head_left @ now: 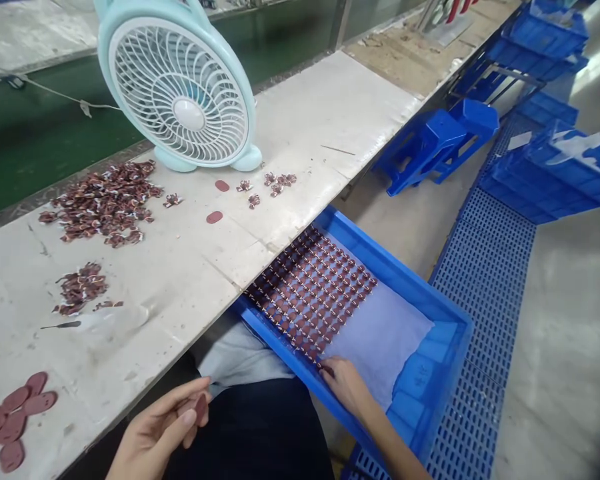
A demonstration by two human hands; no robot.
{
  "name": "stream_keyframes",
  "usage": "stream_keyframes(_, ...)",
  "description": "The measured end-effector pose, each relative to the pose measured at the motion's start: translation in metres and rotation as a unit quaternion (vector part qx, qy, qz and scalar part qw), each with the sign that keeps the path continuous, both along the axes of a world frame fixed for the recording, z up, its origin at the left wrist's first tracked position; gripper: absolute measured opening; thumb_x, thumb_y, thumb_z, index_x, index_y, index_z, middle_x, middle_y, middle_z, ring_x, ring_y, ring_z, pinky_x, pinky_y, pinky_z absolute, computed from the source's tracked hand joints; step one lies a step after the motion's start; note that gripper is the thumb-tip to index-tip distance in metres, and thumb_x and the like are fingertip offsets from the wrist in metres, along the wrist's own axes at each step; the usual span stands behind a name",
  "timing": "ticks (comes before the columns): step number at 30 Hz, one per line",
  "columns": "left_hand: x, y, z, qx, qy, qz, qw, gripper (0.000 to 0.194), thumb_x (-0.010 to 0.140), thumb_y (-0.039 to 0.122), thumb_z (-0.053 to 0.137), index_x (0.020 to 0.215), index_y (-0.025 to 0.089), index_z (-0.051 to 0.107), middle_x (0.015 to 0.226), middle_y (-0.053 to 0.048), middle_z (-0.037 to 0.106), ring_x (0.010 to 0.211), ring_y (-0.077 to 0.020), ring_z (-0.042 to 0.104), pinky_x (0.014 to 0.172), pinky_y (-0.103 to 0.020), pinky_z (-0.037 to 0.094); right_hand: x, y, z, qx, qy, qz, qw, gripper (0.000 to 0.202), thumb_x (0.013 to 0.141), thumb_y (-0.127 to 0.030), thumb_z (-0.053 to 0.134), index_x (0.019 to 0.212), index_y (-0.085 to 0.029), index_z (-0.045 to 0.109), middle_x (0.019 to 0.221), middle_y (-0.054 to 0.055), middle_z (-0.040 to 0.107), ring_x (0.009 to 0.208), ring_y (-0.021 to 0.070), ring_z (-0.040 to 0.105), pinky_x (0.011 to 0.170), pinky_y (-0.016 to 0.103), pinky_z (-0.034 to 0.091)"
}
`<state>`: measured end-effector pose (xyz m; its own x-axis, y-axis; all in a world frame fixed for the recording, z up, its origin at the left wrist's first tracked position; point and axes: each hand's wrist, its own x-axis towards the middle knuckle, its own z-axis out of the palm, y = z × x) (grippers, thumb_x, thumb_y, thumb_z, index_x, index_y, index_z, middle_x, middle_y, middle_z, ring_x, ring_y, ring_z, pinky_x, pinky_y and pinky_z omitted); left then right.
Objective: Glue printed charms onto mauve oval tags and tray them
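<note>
A reddish-brown disc (201,405) is resting in the left hand (161,425). Brown pieces (306,329) are lying in rows inside a tray (405,269).

Fan (189,115) at far edge of worktop (170,280) — top cut off. Blue tray (407,272): end hidden beneath worktop's near edge. Brown disc (201,404): partly covered by left hand (157,427). Right hand (347,385) at tray's near edge — grip not determinable.

The left hand (166,427) and right hand (349,383) are bare. Dark clothing (275,433) lies between them, pale grey fabric (245,353) beyond.
</note>
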<state>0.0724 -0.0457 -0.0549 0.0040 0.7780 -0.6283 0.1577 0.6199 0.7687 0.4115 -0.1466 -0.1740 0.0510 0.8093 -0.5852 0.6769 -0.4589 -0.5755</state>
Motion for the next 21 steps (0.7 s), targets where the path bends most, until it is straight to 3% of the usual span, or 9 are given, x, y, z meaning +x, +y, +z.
stream_keyframes(3, 0.018, 0.006, -0.003, -0.027, -0.041, -0.029, 0.998, 0.042, 0.071, 0.052, 0.088, 0.102, 0.024, 0.086, 0.076, -0.007, 0.078, 0.065, -0.0198, 0.062, 0.055, -0.027, 0.049, 0.004, 0.002, 0.005, -0.004, -0.005, 0.008, 1.0, 0.02, 0.101, -0.037, 0.065, 0.102, -0.019, 0.073, 0.102, 0.002, 0.077, 0.102, 0.0213, 0.073, 0.097, 0.044, 0.058)
stream_keyframes(8, 0.034, 0.008, -0.001, -0.042, -0.046, 0.007, 0.998, 0.044, 0.07, 0.056, 0.088, 0.095, 0.02, 0.086, 0.071, -0.007, 0.077, 0.063, -0.0177, 0.059, 0.055, -0.026, 0.046, 0.011, 0.005, 0.008, -0.007, -0.024, 0.01, 1.0, 0.019, 0.102, -0.036, 0.064, 0.105, -0.019, 0.073, 0.102, 0.002, 0.077, 0.098, 0.02, 0.073, 0.095, 0.042, 0.059)
stream_keyframes(13, 0.029, 0.009, -0.006, -0.046, -0.051, 0.021, 0.997, 0.043, 0.068, 0.055, 0.091, 0.094, 0.022, 0.087, 0.081, -0.009, 0.08, 0.073, -0.0206, 0.066, 0.057, -0.024, 0.05, 0.006, 0.005, 0.001, -0.014, -0.069, -0.008, 0.997, 0.021, 0.101, -0.037, 0.066, 0.112, -0.02, 0.071, 0.113, 0.004, 0.075, 0.109, 0.0227, 0.071, 0.099, 0.045, 0.058)
stream_keyframes(21, 0.018, 0.008, -0.017, -0.047, -0.047, 0.027, 0.997, 0.041, 0.07, 0.054, 0.09, 0.097, 0.023, 0.086, 0.087, -0.008, 0.083, 0.078, -0.0203, 0.069, 0.061, -0.022, 0.052, -0.001, -0.003, -0.015, -0.043, -0.08, -0.014, 0.996, 0.022, 0.099, -0.037, 0.068, 0.113, -0.02, 0.07, 0.115, 0.005, 0.074, 0.107, 0.0223, 0.071, 0.096, 0.044, 0.06)
